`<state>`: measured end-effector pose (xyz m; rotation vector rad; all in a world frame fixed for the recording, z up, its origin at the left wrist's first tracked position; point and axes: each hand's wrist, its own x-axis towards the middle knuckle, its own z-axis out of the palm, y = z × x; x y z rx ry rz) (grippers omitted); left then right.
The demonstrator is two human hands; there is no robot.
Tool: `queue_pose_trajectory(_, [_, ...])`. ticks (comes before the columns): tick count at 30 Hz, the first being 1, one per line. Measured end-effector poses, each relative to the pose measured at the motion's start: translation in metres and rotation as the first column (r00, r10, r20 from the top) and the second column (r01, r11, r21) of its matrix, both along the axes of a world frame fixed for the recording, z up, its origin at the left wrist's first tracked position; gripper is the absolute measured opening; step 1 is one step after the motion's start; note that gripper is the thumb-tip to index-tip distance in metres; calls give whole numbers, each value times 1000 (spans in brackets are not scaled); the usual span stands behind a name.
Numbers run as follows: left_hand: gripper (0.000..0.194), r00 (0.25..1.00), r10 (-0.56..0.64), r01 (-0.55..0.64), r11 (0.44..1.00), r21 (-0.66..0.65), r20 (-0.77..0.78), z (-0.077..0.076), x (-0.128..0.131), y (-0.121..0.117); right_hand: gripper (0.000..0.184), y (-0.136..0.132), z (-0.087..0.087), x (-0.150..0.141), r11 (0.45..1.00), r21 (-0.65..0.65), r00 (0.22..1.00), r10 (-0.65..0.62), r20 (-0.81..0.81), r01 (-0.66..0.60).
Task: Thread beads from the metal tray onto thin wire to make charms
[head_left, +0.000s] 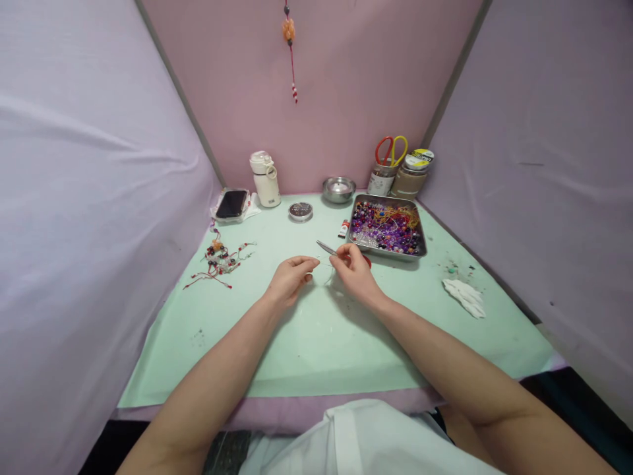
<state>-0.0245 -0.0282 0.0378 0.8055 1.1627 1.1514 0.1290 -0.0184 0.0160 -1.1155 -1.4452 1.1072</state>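
Observation:
My left hand is closed in a pinch over the middle of the table, holding one end of a thin pale thread. Facing it, my right hand pinches the same thread, and a loose bit hangs below its fingertips. Scissors with a red handle show behind my right hand, blades pointing left. Whether they lie on the table or touch the hand I cannot tell. Just beyond sits a metal tray of purple, dark and clear beads with orange cords.
Finished-looking beaded cords lie at left. Along the back stand a phone, a white bottle, a round container, a steel bowl and jars. A lighter-like red-white item and white cloth lie right.

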Motion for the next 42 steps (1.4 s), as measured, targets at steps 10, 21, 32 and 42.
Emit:
queue_pose_trajectory(10, [22,993,106,-107,994,12,47,-3,-2,4,27,-6,-5,-3,974,226,983,-53,174,13])
queue_pose_trajectory(21, [19,965,110,-76,987,144,-238,-7,-5,4,13,-5,7,7,854,482,891,-51,452,-195])
queue_pose_trajectory(32, [11,812,-19,303,868,393,-584,2,-9,-1,15,5,17,16,892,360,881,83,465,-274])
queue_pose_trajectory(42, [11,815,-36,327,852,409,-578,3,-9,-1,15,6,15,14,919,-178,936,350,-39,-352])
